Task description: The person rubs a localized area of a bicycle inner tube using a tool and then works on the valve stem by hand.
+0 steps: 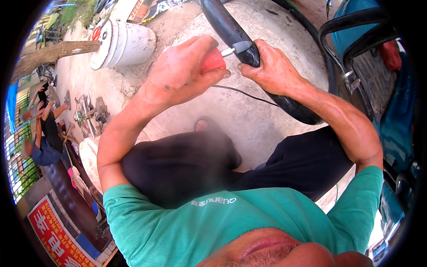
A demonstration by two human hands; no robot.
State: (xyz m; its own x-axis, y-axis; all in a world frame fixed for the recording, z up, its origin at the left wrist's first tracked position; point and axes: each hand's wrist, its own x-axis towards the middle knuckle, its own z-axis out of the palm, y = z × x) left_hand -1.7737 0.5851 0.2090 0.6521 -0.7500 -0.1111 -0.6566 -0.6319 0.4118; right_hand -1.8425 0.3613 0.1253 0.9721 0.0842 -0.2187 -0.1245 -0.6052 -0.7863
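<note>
My left hand (180, 71) is wrapped round a red handle (212, 61) with a short metal shaft and flattened grey head (241, 46), which lies against a black inner tube (222, 24). My right hand (275, 71) grips that tube just beside the tool's head, fingers partly hidden behind it. The tube loops down under my right forearm and up behind it. A thin black cable (247, 95) runs beneath my hands over the pale concrete ground (222, 107).
A white bucket (129, 44) and wooden post (62, 51) stand upper left. Metal tools and parts (91, 116) lie left. People (46, 149) sit beside a brown padded seat (64, 187) and red sign (51, 231). A teal vehicle with black tubing (396, 133) borders the right.
</note>
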